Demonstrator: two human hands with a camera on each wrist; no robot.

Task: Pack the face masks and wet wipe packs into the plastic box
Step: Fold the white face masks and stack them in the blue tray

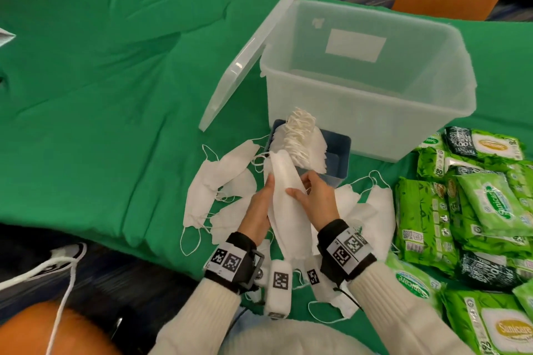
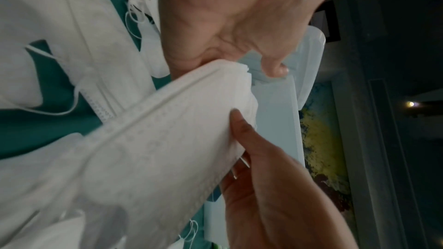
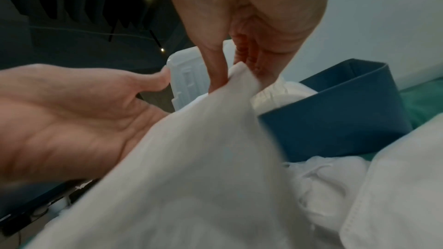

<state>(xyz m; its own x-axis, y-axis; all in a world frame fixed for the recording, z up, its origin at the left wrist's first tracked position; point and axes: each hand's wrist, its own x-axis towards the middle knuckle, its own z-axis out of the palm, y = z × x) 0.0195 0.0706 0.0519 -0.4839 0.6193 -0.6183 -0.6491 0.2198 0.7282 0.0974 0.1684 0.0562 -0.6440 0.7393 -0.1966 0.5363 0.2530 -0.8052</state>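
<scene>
White face masks, a stack of them, stand on edge between the person's two hands above the near side of the table, which is covered in green cloth. The left hand lies along the stack's left face with fingers fairly straight, an open grip pressing against it. The right hand has its thumb on the near face and its fingers curled over the far side, a grip closed around the stack. Loose masks lie scattered on the cloth around and beneath both hands. Just beyond the fingers sits a small blue box with more masks packed upright in it, ear loops bunched on top. Behind that stands the clear plastic box, nothing visible inside it, its lid leaning against its left wall. Green wet wipe packs are heaped on the table to the right of the hands, near the plastic box.
</scene>
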